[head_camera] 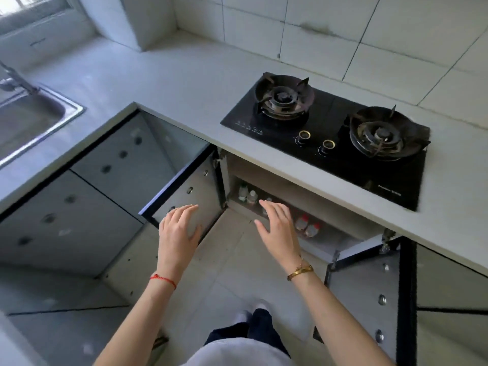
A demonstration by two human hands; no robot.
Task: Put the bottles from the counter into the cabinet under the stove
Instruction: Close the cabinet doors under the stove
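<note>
Steel sink sits at the far left, set in a pale counter on which no bottles can be seen. Moving right, the left cabinet door stands swung open, and the left hand rests flat against its inner face, fingers straight and holding nothing. Just to the right, the right hand hovers in front of the open cabinet under the black stove, fingers spread and relaxed, also holding nothing. The bottles stand upright in a row along the cabinet floor, directly beyond the right hand, which is the nearer one. The right cabinet door hangs open at the far right. The putting away looks finished; closing the doors likely comes next.
</note>
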